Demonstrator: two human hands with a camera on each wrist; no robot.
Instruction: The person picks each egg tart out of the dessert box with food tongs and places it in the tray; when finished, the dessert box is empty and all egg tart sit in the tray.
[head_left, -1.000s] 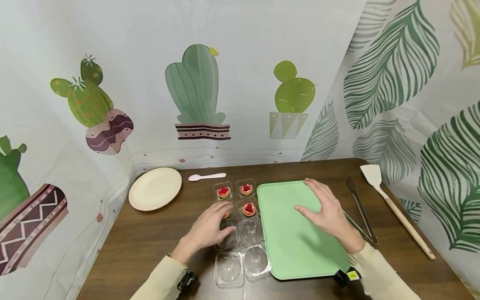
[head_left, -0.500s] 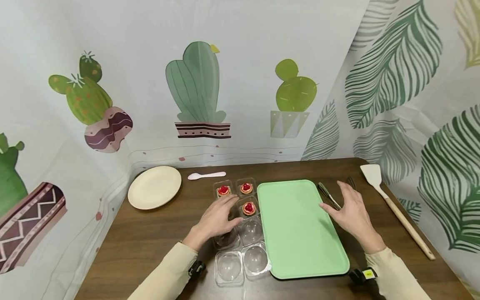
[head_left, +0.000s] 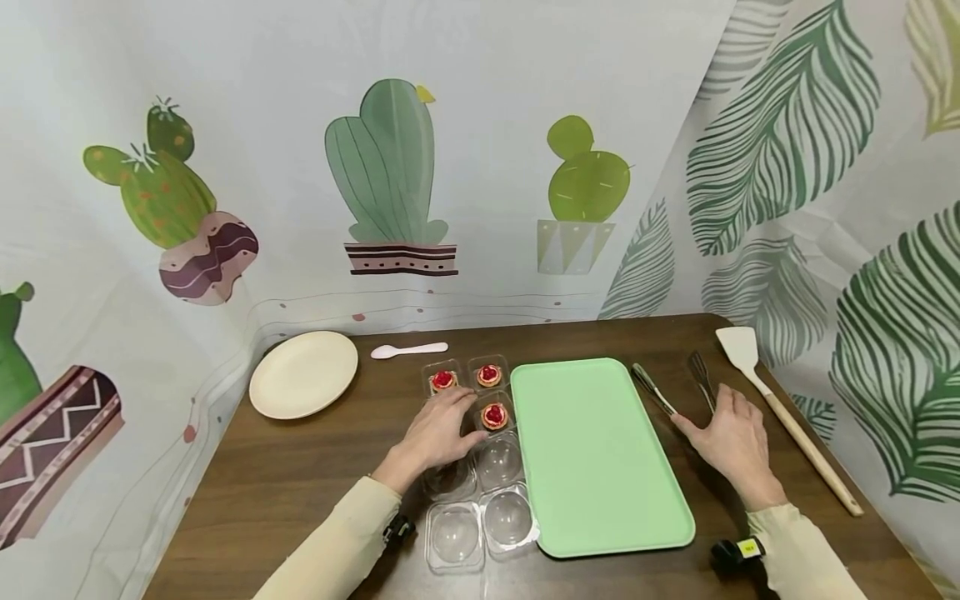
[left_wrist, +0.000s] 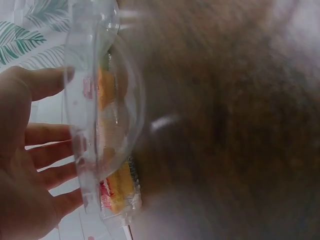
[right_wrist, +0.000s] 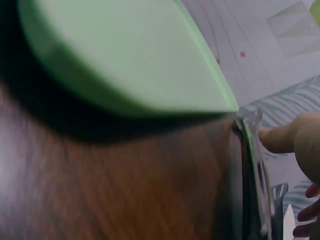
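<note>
My left hand (head_left: 435, 429) lies with fingers spread over the left row of clear plastic cups (head_left: 453, 533); contact is unclear. Red-topped tarts (head_left: 494, 416) sit in the upper cups, and one shows beyond a clear dome in the left wrist view (left_wrist: 120, 185). At the right, my right hand (head_left: 731, 442) is over the lower part of spread metal tongs (head_left: 654, 388), thumb beside the left arm and fingers by the right arm. In the right wrist view the thumb (right_wrist: 280, 139) is close against the tongs (right_wrist: 255, 185). The hand hides their joined end.
A green tray (head_left: 600, 458) stands between the cups and the tongs. A cream plate (head_left: 303, 375) and white spoon (head_left: 408, 350) lie at the back left. On the far right is a white spatula with a wooden handle (head_left: 813, 454). Patterned cloth (head_left: 495, 167) hangs behind the table.
My right hand has moved right, from above the tray to the tongs. My left hand has shifted slightly up and right over the cups. The tongs have not visibly moved.
</note>
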